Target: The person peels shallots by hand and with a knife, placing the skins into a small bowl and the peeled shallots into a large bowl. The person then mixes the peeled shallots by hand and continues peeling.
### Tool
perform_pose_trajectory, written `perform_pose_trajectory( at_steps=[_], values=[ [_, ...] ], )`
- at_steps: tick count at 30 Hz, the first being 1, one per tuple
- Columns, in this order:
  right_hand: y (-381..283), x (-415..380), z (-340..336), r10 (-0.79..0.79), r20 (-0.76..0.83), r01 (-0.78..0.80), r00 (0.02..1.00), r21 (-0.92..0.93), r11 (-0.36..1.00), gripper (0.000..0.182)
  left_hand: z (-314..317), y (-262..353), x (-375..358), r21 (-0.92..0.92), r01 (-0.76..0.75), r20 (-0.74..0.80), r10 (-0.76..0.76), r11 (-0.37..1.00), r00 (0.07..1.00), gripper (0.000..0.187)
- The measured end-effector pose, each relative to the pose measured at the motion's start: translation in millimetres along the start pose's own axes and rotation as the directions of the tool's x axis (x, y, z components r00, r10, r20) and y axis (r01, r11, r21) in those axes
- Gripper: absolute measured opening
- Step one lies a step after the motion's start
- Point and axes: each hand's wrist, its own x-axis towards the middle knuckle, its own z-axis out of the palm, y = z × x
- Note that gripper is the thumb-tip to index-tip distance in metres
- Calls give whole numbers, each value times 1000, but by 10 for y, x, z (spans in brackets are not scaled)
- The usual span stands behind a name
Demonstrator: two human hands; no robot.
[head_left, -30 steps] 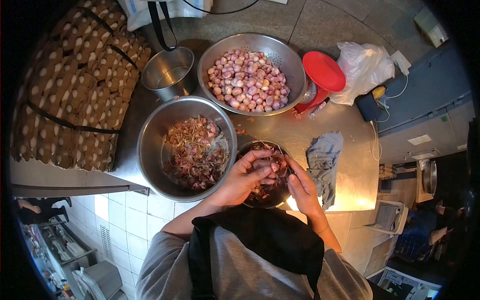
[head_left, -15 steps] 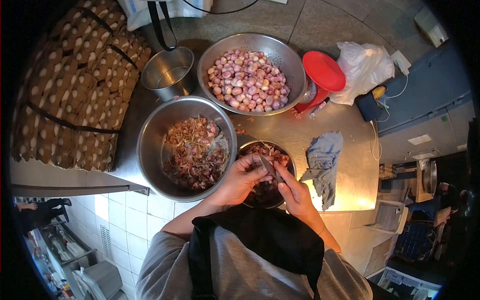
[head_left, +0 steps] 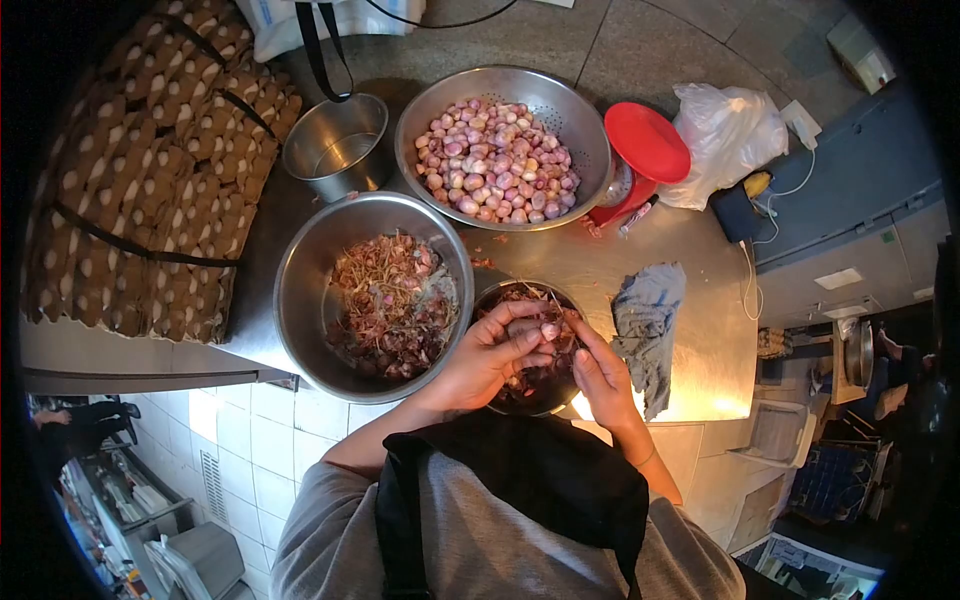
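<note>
My left hand [head_left: 485,360] is closed on a small peeled shallot [head_left: 549,331] held between its fingertips. Just to the right, my right hand [head_left: 604,378] has its fingers bent together; what they hold is not clear, and no blade can be made out. Both hands are over a small metal bowl [head_left: 540,402] with reddish skins inside. Left of it stands a larger metal bowl [head_left: 300,300] holding dry skins and roots [head_left: 390,300]. Behind, a wide colander [head_left: 580,125] is full of pinkish shallots [head_left: 500,165].
A blue-grey cloth [head_left: 650,335] lies right of the small bowl on the metal table [head_left: 715,370]. Behind are a red scale [head_left: 648,145], a white plastic bag [head_left: 730,140] and an empty metal pot [head_left: 336,150]. Stacked egg trays [head_left: 150,190] stand at left.
The knife blade seen earlier between my hands no longer shows. My right hand has turned and shifted slightly right, and the shallot in my left fingertips has come into view.
</note>
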Motion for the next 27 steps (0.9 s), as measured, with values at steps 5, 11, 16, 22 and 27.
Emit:
perform_pose_trajectory(
  at_steps=[5,11,16,22,27],
  values=[
    [26,0,-4,-35,-29,34,999,-36,999,39,-59,1,23,-45,68,25,-67,997,997,23],
    [21,-24,7,-33,-13,32,999,-36,999,39,-106,-74,21,27,-19,-15,19,999,1000,23],
    [-14,5,-15,-38,-78,35,996,-44,998,39,-38,-29,2,12,-24,9,23,1000,1000,25],
    [-7,-42,7,-102,5,102,995,-98,990,42,-66,-56,21,-1,-71,-8,71,997,997,28],
    [-13,-86,88,11,70,-6,997,-66,998,44,-58,-58,19,-28,-88,-34,87,996,996,25]
  ],
)
